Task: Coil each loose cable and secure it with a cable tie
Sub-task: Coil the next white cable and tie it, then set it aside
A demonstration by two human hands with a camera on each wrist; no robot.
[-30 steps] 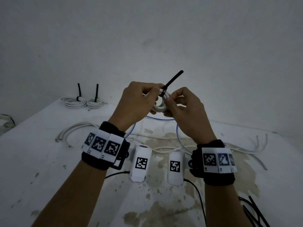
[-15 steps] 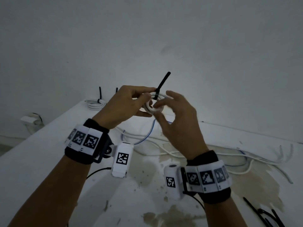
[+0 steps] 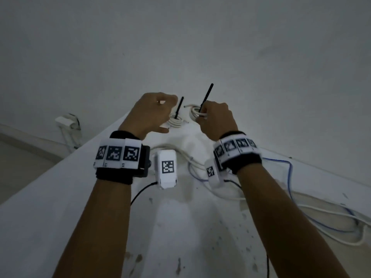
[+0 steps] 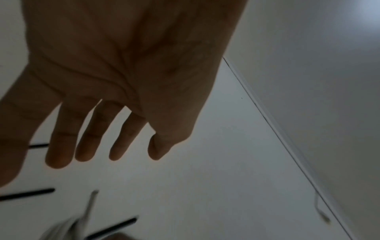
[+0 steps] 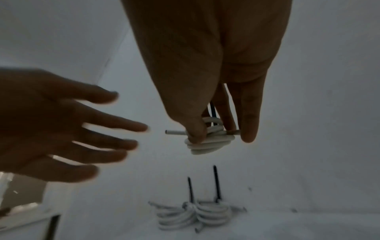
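Note:
My right hand (image 3: 202, 115) (image 5: 216, 131) pinches a small white coiled cable (image 3: 195, 113) (image 5: 207, 142) bound by a black cable tie (image 3: 206, 95) whose tail sticks up. It hangs above the far end of the white table (image 3: 60, 197). My left hand (image 3: 158, 113) (image 5: 82, 129) (image 4: 98, 146) hovers beside it with fingers spread and holds nothing. Two tied white coils (image 5: 193, 214) lie on the table below, each with an upright black tie; in the head view one of these coils (image 3: 176, 122) shows beside my left hand.
Loose white cables (image 3: 301, 209) and a blue cable (image 3: 289, 177) trail across the table's right side. A white box with a cord (image 3: 67, 122) sits on the floor at the left. The wall stands close behind the table.
My left hand has let go of the coil and opened. Both arms have reached forward toward the tied coils at the table's far end, the right hand carrying the tied coil alone.

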